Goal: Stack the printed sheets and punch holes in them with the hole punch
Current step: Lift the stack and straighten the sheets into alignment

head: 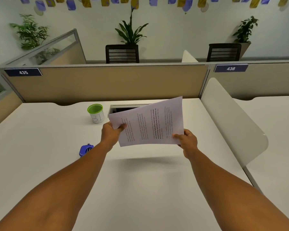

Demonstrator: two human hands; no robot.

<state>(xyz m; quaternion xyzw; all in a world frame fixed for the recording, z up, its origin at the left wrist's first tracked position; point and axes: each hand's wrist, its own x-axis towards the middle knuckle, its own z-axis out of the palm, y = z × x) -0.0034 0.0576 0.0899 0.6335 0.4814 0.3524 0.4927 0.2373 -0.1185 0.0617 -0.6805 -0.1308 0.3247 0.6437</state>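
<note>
Both of my hands hold a stack of printed sheets (148,124) in the air above the white desk (40,147). My left hand (111,130) pinches the stack's left edge, thumb on top. Gripping the lower right corner is my right hand (187,139). The sheets are tilted, text running sideways, and they cast a shadow on the desk below. A small blue hole punch (84,150) lies on the desk left of my left forearm, which partly covers it.
A white cup with a green rim (96,113) stands at the back of the desk beside an open cable hatch (123,107). A beige partition (107,82) closes the far side. On the right a white rounded divider (232,120) separates the neighbouring desk.
</note>
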